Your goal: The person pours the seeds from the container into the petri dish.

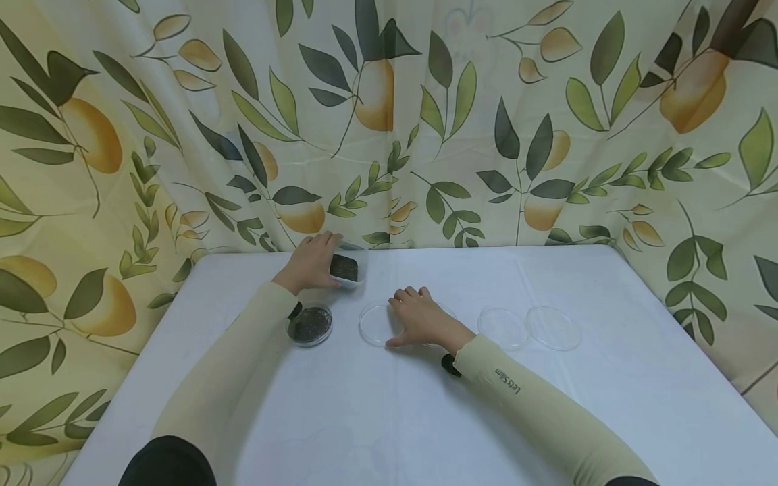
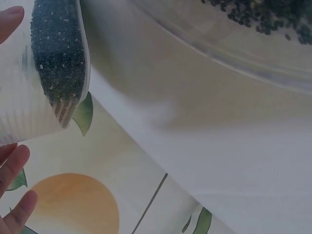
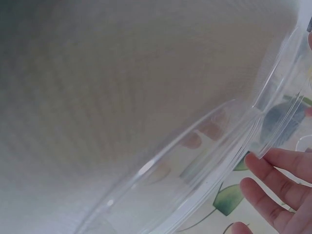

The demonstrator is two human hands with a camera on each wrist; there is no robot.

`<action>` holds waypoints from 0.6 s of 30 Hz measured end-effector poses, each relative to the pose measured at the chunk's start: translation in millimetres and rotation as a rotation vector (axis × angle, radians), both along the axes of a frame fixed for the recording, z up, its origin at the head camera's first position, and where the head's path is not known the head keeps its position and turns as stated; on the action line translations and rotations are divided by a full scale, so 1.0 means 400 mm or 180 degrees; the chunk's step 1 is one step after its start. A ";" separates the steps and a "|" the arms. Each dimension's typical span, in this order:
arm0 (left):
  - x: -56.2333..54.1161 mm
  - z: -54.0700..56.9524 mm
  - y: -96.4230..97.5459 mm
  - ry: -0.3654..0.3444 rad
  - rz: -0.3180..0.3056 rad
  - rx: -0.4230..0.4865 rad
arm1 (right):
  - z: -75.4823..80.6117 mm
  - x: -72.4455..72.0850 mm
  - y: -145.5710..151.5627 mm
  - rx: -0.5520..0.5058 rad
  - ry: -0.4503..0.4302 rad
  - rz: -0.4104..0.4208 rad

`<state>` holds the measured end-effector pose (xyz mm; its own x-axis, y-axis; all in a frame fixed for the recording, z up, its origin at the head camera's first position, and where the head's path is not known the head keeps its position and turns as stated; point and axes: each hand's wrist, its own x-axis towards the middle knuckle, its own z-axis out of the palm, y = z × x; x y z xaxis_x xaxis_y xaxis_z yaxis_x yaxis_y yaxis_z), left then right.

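Note:
My left hand [image 1: 313, 263] grips a clear plastic container [image 1: 360, 264] with small dark seeds [image 2: 58, 48] inside, tilted near the table's back edge. Below the left wrist sits a round clear dish [image 1: 310, 341] with dark seeds spread over its bottom. The right hand [image 1: 425, 318] hovers low over the middle clear dishes, fingers spread, thumb beside the right side of a clear dish [image 1: 372, 327]. In the right wrist view, its fingertips are close to the rim of a clear dish [image 3: 195, 195]; whether they touch it I cannot tell. Another dish lies partly hidden beneath this hand.
Two more clear round dishes or lids, one nearer [image 1: 503, 329] and one farther right [image 1: 554, 329], lie side by side. A white cloth [image 1: 340, 418] covers the table. Behind its back edge hangs a leaf-and-fruit patterned curtain [image 1: 450, 196].

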<state>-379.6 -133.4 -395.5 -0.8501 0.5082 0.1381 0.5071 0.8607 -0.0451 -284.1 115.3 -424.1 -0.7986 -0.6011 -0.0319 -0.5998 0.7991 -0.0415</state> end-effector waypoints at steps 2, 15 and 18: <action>0.000 0.000 0.000 0.0011 -0.0003 -0.0004 | 0.000 0.000 0.000 0.0012 -0.0008 -0.0001; 0.003 0.003 0.006 -0.0091 -0.0097 0.0122 | 0.000 -0.005 -0.002 0.0040 -0.0125 -0.0066; 0.003 0.001 0.008 -0.0079 -0.0139 0.0122 | 0.000 -0.005 -0.003 0.0024 -0.0155 -0.0071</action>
<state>-378.3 -130.2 -395.1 -0.8307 0.5395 0.1374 0.5447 0.8386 0.0006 -286.1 114.3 -424.0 -0.8092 -0.5827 -0.0755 -0.5792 0.8126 -0.0643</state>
